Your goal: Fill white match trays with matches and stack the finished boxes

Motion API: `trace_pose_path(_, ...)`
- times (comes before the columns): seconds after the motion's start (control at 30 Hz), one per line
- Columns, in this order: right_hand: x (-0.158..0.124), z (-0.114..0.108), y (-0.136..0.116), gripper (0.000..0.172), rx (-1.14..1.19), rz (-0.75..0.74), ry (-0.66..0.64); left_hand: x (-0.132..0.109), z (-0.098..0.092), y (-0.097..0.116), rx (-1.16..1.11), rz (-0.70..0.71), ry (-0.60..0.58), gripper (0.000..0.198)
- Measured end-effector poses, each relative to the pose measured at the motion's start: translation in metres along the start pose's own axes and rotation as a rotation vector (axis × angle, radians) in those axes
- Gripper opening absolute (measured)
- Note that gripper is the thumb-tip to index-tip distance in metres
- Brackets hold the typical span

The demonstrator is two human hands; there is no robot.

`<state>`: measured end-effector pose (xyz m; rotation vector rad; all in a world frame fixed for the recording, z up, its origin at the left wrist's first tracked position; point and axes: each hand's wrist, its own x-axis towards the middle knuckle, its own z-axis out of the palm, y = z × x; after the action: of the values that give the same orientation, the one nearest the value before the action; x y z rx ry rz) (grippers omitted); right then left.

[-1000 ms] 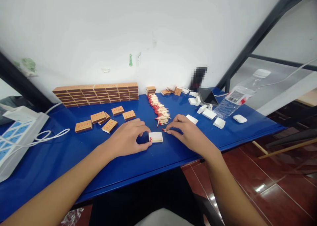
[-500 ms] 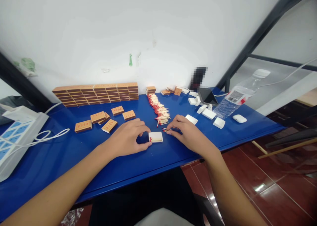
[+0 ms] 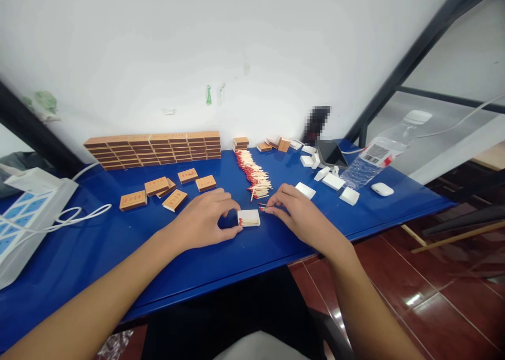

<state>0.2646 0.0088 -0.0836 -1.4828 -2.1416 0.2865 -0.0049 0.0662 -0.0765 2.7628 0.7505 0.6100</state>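
A white matchbox tray [image 3: 250,216] lies on the blue table with a few red-tipped matches along its near side. My left hand [image 3: 209,218] steadies it, thumb and index finger gripping its left end. Just right of the tray, my right hand [image 3: 288,205] pinches a few matches [image 3: 263,207] between thumb and fingertips, their red heads pointing left. Beyond both hands spreads a long heap of loose matches [image 3: 254,176], red heads mostly to the left. Another white tray [image 3: 305,190] rests beside my right hand, partly behind it.
Stacked matchboxes [image 3: 158,150] line the wall, with several loose matchboxes [image 3: 157,186] before them. Several white trays [image 3: 332,181], a plastic bottle [image 3: 374,155] and a white case [image 3: 382,189] are at right. A power strip [image 3: 35,218] with cables sits at left.
Almost nothing differs. The view shifts very slightly, while both hands keep their hold on the tray and the matches.
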Motion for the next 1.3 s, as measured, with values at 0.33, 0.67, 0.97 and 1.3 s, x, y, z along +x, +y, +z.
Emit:
trace_pose_path(0.33, -0.003, 0.003, -0.022, 0.006, 0.02, -0.074, 0.026, 0.001, 0.0, 0.002, -0.002, 0.017, 0.027, 0.018)
trace_pose_path(0.67, 0.001, 0.013, -0.034, 0.008, -0.007, -0.123, 0.045, 0.002, -0.001, 0.005, 0.01, 0.037, 0.047, 0.018)
trace_pose_path(0.97, 0.002, 0.028, -0.036, 0.01, -0.196, -0.151, 0.063, 0.001, -0.001, 0.004, 0.022, 0.043, 0.051, 0.019)
trace_pose_path(1.3, 0.006, 0.037, -0.037, 0.013, -0.237, -0.173, 0.06, 0.001, -0.001, 0.003, 0.024, 0.023, 0.034, 0.02)
